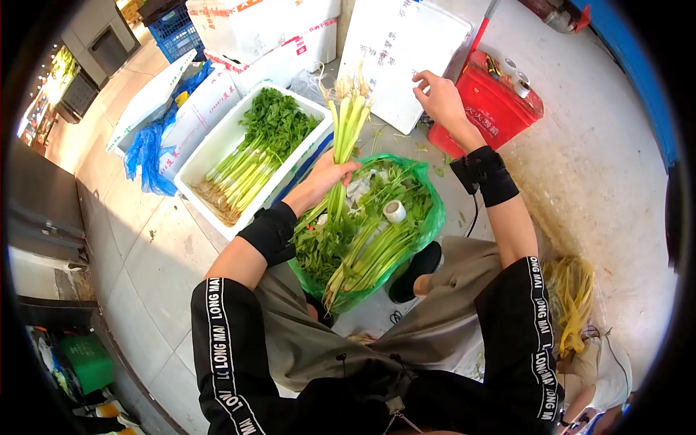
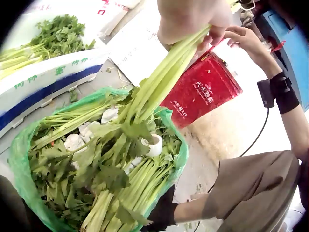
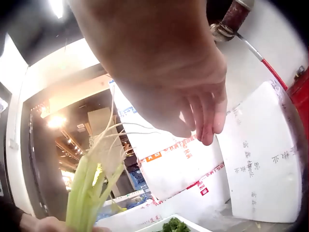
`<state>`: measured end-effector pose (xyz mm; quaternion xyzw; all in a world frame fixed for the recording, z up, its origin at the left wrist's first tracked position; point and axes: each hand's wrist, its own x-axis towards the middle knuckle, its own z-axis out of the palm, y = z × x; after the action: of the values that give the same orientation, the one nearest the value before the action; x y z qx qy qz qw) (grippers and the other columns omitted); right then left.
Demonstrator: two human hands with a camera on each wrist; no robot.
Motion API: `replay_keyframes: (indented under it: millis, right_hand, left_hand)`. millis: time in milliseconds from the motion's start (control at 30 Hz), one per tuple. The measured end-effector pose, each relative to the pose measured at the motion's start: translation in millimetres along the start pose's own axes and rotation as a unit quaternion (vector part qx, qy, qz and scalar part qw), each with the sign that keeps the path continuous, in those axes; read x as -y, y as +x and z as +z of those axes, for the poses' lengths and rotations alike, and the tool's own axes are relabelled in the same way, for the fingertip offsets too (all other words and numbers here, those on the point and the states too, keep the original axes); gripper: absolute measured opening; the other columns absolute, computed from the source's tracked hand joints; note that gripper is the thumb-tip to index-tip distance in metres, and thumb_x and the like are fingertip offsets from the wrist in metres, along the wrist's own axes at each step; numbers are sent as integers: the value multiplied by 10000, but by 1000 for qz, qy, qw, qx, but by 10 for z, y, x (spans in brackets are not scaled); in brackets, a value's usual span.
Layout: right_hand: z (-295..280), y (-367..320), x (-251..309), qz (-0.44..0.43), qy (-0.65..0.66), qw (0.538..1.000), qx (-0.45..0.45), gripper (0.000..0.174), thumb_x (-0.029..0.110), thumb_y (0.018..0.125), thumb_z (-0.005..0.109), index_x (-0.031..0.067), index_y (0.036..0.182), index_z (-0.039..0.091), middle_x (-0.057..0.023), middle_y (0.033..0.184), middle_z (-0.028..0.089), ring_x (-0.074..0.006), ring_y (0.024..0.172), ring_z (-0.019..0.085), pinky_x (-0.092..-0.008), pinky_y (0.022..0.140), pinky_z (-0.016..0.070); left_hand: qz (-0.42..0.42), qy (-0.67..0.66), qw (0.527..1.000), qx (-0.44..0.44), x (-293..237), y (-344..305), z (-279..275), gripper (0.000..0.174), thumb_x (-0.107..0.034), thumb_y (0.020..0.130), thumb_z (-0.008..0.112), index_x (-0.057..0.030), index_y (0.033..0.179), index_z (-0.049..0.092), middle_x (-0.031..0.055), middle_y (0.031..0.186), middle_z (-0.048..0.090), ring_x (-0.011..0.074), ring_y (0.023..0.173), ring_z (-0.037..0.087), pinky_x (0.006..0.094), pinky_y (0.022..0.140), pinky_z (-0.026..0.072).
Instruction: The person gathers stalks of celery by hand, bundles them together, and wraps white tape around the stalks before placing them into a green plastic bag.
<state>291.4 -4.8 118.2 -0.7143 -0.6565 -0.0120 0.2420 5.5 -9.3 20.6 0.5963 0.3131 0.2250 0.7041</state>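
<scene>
A bunch of celery [image 1: 348, 127], pale roots upward, stands in my left hand [image 1: 326, 177], which grips its stalks; leaves hang below in the left wrist view. Beneath it sits a green plastic bag [image 1: 436, 206] filled with more celery [image 1: 377, 250] and crumpled white scraps. A white roll [image 1: 394, 211] lies on top of those stalks. My right hand [image 1: 441, 100] is raised at the right, apart from the bunch, beside a white foam board. Its fingers are loosely bent with nothing between them, as the right wrist view [image 3: 207, 111] also shows.
A white foam box [image 1: 319, 109] of neatly laid celery stands left of the bag. Behind are stacked foam boxes [image 1: 261, 32] and the white board [image 1: 395, 54]. A red box [image 1: 500, 101] with white rolls on it stands right. Yellow plastic [image 1: 569, 297] lies at lower right.
</scene>
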Motion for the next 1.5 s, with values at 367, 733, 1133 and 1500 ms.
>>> replay_keyframes:
  millis: [367,733,1133,1500]
  right_hand:
    - [22,-205,774,-198,308,916,162,258,185,883,739,37,1077,656,-26,850,659,-78,701,563,-255,658,476]
    - [125,-265,909,-202,219,949,98,242,223,839,781,44,942,654,-17,758,646,-91,619,548,-263,580,459]
    - [120,-327,917,-257,116,959,26,272,286,862,731,49,941,627,-86,808,676,-228,667,645,-343,631,520]
    - [114,-319,867,-236,48,970,-43,169,158,846,687,45,940,603,-122,815,671,-261,708,669,-377,641,525]
  left_hand:
    - [10,-195,975,110,-162,8,-9,445,-40,840,532,21,1267,424,6,663,402,121,578,434,295,601,384]
    - [-24,-160,984,79,-64,23,-17,353,-63,860,526,21,1196,455,-22,641,375,91,520,387,267,525,353]
    - [-31,-152,987,48,-12,64,63,422,-66,882,515,20,1287,433,-21,633,392,102,517,401,287,524,367]
    - [-47,-132,990,31,-21,46,46,525,-47,886,499,26,1393,384,-28,628,367,103,518,399,286,528,368]
